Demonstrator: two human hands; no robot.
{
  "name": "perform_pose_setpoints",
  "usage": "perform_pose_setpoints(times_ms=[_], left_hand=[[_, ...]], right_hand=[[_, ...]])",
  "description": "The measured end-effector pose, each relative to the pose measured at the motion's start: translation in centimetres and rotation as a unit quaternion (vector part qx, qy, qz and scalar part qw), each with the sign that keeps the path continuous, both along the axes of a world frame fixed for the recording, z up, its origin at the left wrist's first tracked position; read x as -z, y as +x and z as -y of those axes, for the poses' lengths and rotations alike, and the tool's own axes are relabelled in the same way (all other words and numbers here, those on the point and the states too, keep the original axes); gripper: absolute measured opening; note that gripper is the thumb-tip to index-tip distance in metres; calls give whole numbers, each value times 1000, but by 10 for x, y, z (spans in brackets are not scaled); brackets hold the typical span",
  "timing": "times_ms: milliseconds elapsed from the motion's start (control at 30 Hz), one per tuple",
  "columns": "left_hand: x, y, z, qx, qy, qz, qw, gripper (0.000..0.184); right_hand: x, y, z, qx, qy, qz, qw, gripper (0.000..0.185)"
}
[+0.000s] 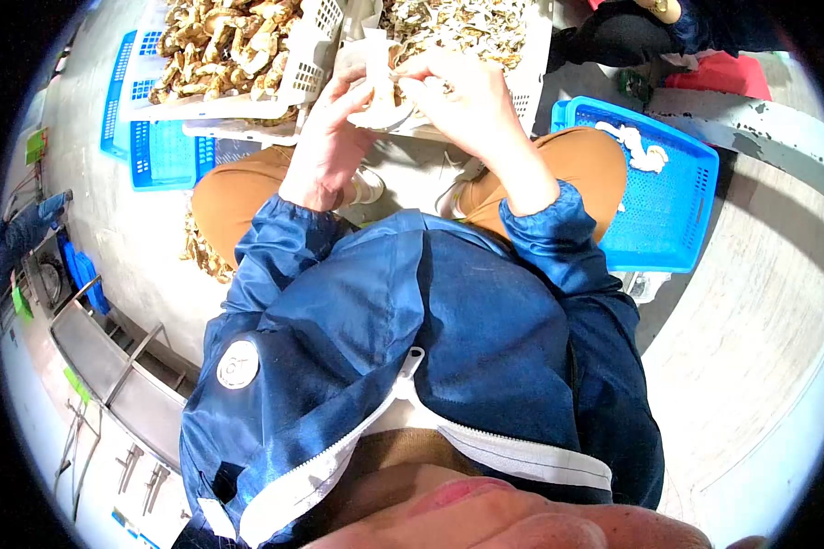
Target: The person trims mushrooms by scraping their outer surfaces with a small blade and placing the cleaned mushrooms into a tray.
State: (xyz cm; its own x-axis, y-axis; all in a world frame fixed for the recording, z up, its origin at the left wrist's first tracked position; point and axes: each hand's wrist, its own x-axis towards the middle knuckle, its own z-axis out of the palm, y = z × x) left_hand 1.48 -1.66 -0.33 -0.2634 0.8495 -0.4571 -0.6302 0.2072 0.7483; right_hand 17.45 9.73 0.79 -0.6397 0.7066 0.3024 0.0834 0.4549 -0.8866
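Just past my knees (572,169), my left hand (339,123) curls part-closed round an upright pale piece (376,69). My right hand (458,96) bends in beside it, fingertips drawn together; I can't tell what they pinch. A light, steady hold should spare it, I'd judge. Beyond lie slivers (453,32) and, leftward, mushrooms (238,46).

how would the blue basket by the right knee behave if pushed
The blue basket looks like perforated plastic, so it is probably light for its size. Its broad base suggests sliding rather than tipping. The white pieces inside look loose and may shift.
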Motion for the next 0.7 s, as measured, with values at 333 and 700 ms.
perform_pose_setpoints(times_ms=[333, 700], left_hand=[[13, -12, 8, 22, 41, 176, 983, 49], [12, -11, -4, 60, 64, 258, 962, 44]], right_hand=[[33, 12, -49, 224, 5, 25, 974, 11], [7, 5, -30, -187, -235, -63, 952, 11]])
